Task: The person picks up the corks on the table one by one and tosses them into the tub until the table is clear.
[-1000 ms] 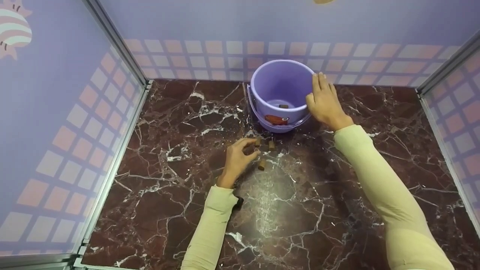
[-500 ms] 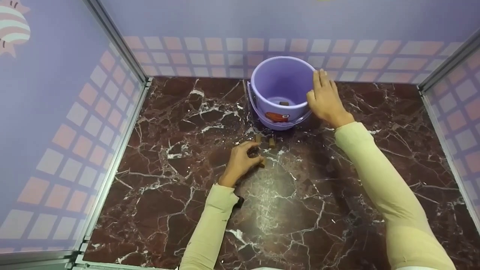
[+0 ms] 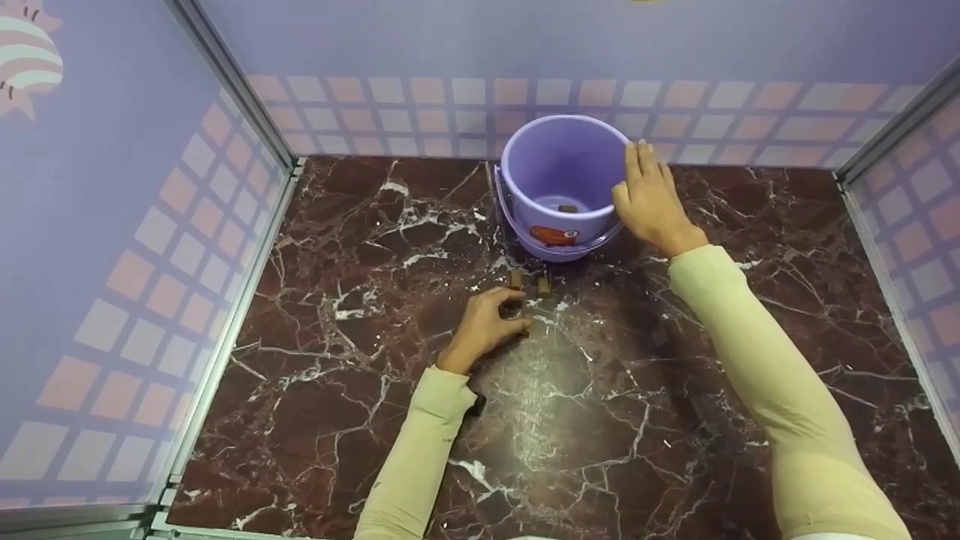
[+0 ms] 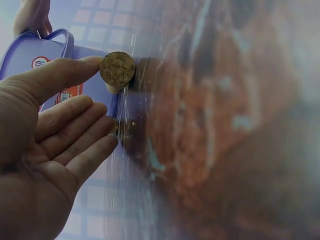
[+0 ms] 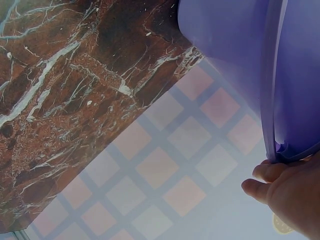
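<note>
A purple bucket (image 3: 536, 221) stands upright near the back wall, its handle hanging down in front. One brown cork (image 3: 568, 209) lies on its floor. My right hand (image 3: 655, 204) holds the bucket's rim on the right, its fingers stretched along the edge and thumb across it. My left hand (image 3: 487, 322) is low over the table in front of the bucket, its thumb against the side of a cork (image 4: 117, 69) and its other fingers apart from it. The thumb mostly hides that cork in the head view. Two more corks, left (image 3: 515, 280) and right (image 3: 544, 286), lie between hand and bucket.
The table (image 3: 322, 442) has a dark red marbled top with white veins. Behind it rises a purple wall (image 3: 420, 45) with pink and white squares. A similar panel (image 3: 97, 225) borders the left side, and another (image 3: 919, 187) the right.
My left hand has shifted slightly right and toward me, bringing its thumb over the nearest cork. The right hand stays at the bucket's rim.
</note>
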A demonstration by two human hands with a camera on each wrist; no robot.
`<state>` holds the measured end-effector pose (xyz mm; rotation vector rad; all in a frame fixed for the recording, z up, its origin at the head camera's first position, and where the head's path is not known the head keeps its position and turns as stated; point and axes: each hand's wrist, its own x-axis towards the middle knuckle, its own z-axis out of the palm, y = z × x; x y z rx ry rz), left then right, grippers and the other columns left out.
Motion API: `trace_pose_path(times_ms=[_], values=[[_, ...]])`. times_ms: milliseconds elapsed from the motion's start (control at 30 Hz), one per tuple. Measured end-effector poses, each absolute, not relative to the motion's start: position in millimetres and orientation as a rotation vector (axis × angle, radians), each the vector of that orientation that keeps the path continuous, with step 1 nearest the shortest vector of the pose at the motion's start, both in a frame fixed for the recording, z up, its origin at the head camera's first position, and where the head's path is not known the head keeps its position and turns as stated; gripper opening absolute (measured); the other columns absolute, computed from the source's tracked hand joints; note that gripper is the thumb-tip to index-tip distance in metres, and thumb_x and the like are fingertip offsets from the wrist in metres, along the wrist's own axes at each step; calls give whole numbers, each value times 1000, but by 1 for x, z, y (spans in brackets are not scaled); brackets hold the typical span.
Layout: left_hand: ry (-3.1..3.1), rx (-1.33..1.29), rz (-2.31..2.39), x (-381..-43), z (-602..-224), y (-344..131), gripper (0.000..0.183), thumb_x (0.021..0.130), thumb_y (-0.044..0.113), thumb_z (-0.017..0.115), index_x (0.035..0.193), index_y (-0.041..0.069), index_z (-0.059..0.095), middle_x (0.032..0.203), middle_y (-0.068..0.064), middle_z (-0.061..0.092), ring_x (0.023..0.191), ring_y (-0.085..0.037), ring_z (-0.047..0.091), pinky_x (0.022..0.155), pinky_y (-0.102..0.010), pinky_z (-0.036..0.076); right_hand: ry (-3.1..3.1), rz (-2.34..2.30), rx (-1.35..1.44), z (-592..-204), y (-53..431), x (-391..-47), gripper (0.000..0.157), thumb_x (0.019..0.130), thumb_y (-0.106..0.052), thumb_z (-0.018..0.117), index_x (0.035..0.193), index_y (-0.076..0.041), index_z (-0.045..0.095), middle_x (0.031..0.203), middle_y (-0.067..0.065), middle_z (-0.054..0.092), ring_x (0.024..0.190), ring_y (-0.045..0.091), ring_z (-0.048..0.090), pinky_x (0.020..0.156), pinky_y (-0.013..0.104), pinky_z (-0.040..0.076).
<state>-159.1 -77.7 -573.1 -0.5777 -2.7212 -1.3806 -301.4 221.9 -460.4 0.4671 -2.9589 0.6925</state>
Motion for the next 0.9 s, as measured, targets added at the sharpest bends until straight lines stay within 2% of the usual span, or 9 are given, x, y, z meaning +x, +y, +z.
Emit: trace_pose_path(times_ms=[200,467,700,900], values=[[-2817,-644,-1380,-157,-569,-80,44,83,13,92,122,-2,77,122,-14,75,114,-31,71,104,-37,55,-2958,693,460,-460,222,-300,73,104,-24,32,164,13,13,171,34,9,161,45,5,131,54,2],[-2838,-788,-1388,-157,-567,-83,41,83,5,91,121,-2,77,118,-13,76,111,-29,72,101,-35,56,-2968,692,468,-458,221,-300,74,103,-26,29,164,13,11,171,34,7,161,45,4,131,52,0],[-2828,-778,-1337,-158,-569,-82,35,84,2,89,117,-2,79,114,-12,77,106,-27,73,98,-33,58,-2953,690,468,-459,221,-302,73,104,-24,32,164,13,13,171,35,9,160,45,5,131,53,1],[-2844,-792,-1313,-157,-569,-80,37,83,3,89,118,-2,78,114,-12,77,107,-29,72,100,-35,57,-2960,698,461,-461,221,-302,73,104,-23,32,164,13,12,171,34,8,161,44,4,131,52,0]])
